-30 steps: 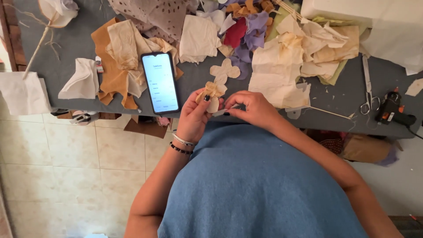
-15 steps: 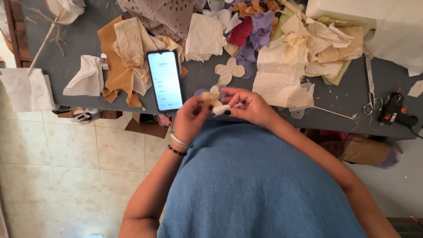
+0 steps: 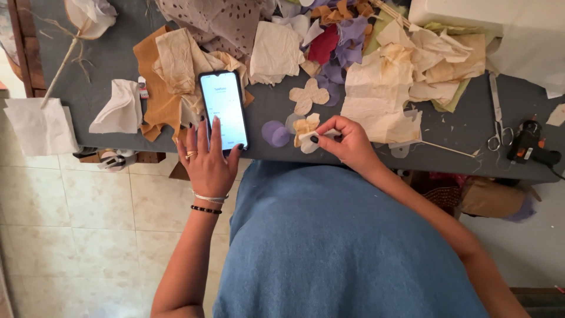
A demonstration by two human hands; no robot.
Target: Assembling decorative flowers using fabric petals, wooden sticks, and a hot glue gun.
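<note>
A small tan-and-white petal-shaped fabric piece (image 3: pixel 307 131) sits at frame centre, pinched in the curled fingers of the right hand (image 3: pixel 347 141) at the near edge of the grey surface (image 3: pixel 118 59); the left hand (image 3: pixel 207 159) lies flat with fingers spread, holding nothing, fingertips on the lit black smartphone (image 3: pixel 222 109); the piece looks only partly assembled; a beige flower-shaped cutout (image 3: pixel 309 96), lilac fabric circles (image 3: pixel 275 133) and silver scissors (image 3: pixel 497 115) at right lie unused.
</note>
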